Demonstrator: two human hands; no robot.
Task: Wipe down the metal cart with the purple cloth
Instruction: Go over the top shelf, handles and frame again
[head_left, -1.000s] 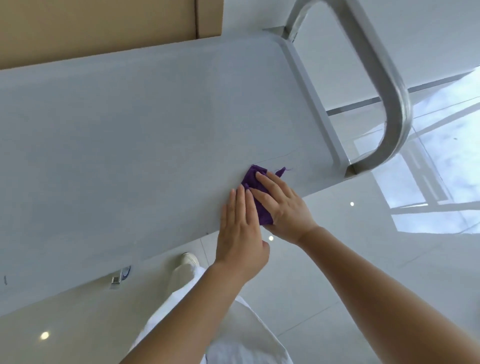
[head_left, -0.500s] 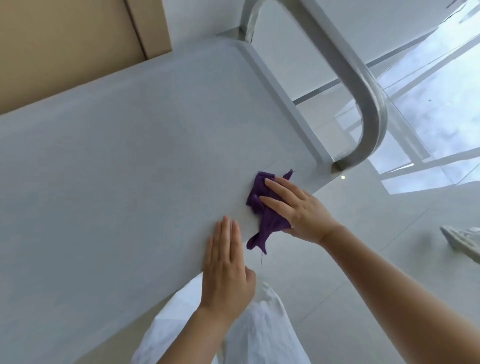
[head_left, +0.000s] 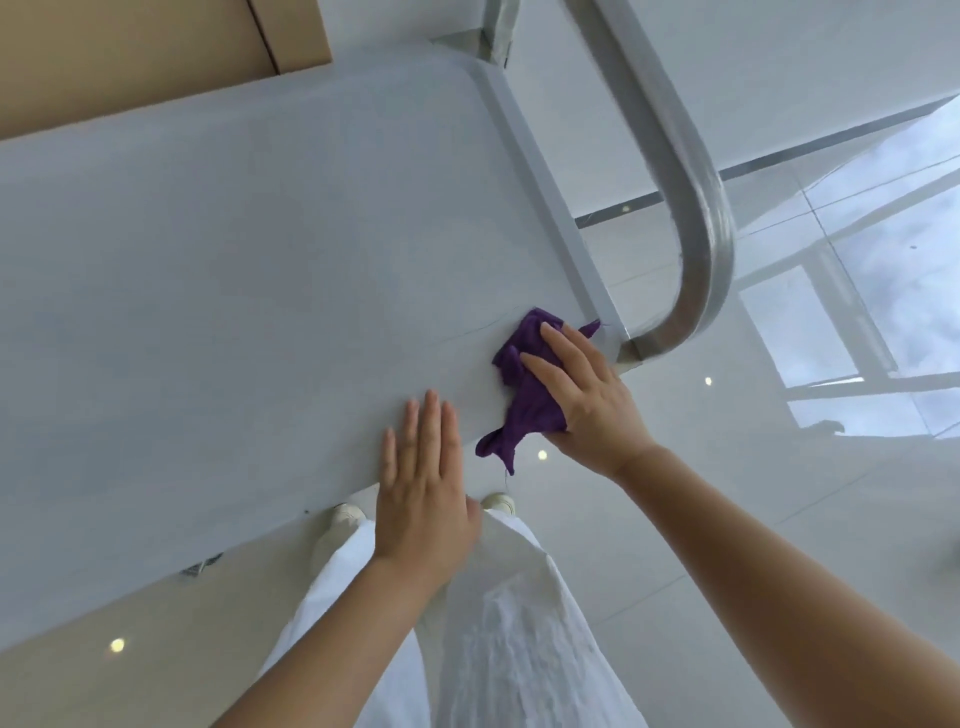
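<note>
Right hand (head_left: 582, 395) flat, fingers straight, pressing the purple cloth (head_left: 524, 389) at the cart top's (head_left: 234, 270) near corner by the handle (head_left: 696, 249); left hand (head_left: 423, 488) spread flat just beside. Cloth slid out from the left hand toward the corner since a second before. Most of the top likely unwiped.

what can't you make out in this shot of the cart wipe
Head view only:
- Cart top: its left end runs off the frame edge.
- Purple cloth: the part under the right hand is hidden.
- Handle: its upper end is cut off by the top edge.
- Cart underside and wheels: hidden by the top.
- Left hand: covers the near edge beneath it.
</note>
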